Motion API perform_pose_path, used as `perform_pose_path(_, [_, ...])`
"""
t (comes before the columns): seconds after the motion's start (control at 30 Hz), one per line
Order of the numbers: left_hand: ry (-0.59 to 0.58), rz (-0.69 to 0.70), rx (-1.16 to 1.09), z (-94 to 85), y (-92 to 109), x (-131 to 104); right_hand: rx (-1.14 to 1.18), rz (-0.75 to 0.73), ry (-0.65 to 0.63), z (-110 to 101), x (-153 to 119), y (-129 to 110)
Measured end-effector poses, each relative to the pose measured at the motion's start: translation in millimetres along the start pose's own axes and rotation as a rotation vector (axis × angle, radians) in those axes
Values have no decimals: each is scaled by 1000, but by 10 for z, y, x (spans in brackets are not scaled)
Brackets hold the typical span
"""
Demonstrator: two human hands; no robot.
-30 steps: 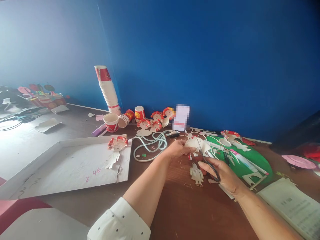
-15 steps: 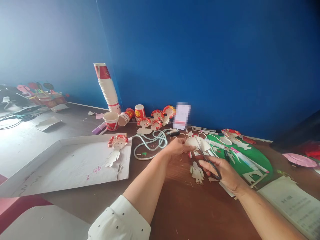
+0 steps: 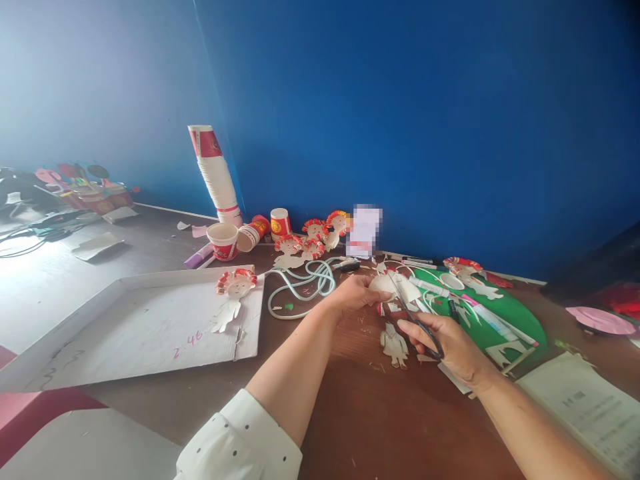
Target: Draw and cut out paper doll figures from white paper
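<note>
Between thumb and fingers, my left hand [image 3: 356,293] pinches a white piece of paper [image 3: 411,292] by its left side. My right hand [image 3: 447,343] is closed round the dark handles of a pair of scissors [image 3: 429,333], whose blades reach up to the paper. Just below the blades, a cut-out paper figure [image 3: 394,347] lies flat on the brown table. Small paper scraps are strewn about both hands. Some of the scissors' handle is hidden by my right fingers.
A white cardboard tray [image 3: 150,320] holds a paper doll [image 3: 236,285] with red curled edges. Behind stand a leaning stack of paper cups [image 3: 216,177] and more dolls. A pale cable [image 3: 300,293] lies coiled left of my hands. Markers rest on a green sheet [image 3: 525,320]; a book [image 3: 580,400] lies right.
Hardly anything differs. Both hands stay at the paper, and the scissors' blades remain at about the same spot on it.
</note>
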State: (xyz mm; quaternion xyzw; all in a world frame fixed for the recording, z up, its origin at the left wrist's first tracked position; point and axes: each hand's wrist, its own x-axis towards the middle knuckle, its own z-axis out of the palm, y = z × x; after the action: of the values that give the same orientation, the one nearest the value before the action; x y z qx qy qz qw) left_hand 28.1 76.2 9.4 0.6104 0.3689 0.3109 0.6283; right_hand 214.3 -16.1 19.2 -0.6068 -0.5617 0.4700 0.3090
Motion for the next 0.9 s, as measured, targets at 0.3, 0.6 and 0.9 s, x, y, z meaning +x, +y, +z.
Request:
perform_pose_path(0.3, [47, -23, -19, 11, 7, 5, -64, -49, -5, -18, -3, -17])
perform_pose_path(0.6, [-1, -12, -69, -14, -41, 31, -43, -74, -7, -9, -31, -68])
perform_pose_path(0.9, [-6, 1, -160, 7, -15, 14, -19, -23, 1, 0, -40, -89])
